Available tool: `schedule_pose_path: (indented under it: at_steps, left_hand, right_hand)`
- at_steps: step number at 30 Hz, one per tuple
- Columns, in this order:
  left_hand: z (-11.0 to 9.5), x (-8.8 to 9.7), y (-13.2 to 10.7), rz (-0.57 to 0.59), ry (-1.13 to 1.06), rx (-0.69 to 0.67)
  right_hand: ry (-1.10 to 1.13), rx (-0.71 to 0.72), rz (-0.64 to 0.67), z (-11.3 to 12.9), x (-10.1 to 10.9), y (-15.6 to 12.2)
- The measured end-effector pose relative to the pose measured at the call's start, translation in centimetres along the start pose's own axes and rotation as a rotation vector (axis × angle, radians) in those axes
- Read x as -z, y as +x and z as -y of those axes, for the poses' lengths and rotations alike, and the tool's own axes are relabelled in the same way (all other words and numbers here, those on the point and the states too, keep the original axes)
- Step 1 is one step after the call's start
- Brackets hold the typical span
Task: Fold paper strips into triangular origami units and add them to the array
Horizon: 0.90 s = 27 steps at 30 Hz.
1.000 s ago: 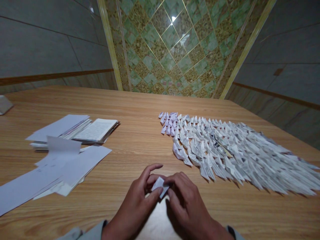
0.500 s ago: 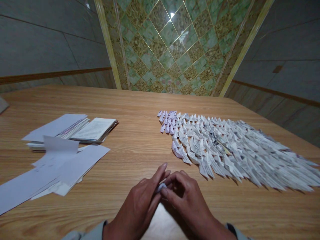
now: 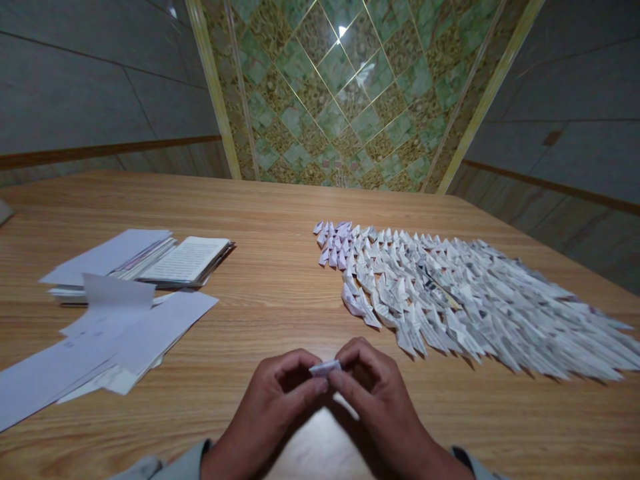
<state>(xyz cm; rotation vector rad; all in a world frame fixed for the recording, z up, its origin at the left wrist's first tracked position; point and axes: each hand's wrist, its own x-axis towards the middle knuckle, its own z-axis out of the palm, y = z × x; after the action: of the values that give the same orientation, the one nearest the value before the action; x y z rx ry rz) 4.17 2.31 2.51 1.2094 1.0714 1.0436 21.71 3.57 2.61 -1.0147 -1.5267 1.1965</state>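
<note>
Fingers (image 3: 295, 363) of left hand (image 3: 267, 413) and right hand (image 3: 383, 400) grip small folded paper (image 3: 325, 368) by its ends, near table (image 3: 280, 213) front edge; light, soft, creases easily.

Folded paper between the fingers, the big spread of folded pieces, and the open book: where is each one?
Folded paper (image 3: 325, 368): head view, on its middle.
Folded pieces (image 3: 440, 300): head view, near the middle of the spread.
Open book (image 3: 186, 260): head view, on the printed page.
</note>
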Motion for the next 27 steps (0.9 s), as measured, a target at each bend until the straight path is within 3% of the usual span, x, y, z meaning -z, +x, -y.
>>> schedule_pose_path:
  at_steps: [5,11,17,27]
  left_hand:
    - [0.05,-0.08,-0.4,0.023,0.069,-0.03]
    - [0.16,-0.09,-0.49,-0.032,0.279,-0.137]
    - [0.22,-0.1,-0.21,-0.007,0.152,-0.066]
    - [0.05,-0.17,-0.33,0.027,0.356,-0.131]
  right_hand:
    - [0.003,-0.018,0.045,0.16,0.04,-0.09]
    - [0.002,-0.009,0.03,0.36,-0.21,-0.29]
    - [0.139,-0.066,0.018,0.0,-0.13,-0.05]
    - [-0.061,-0.028,0.071,0.26,0.04,-0.18]
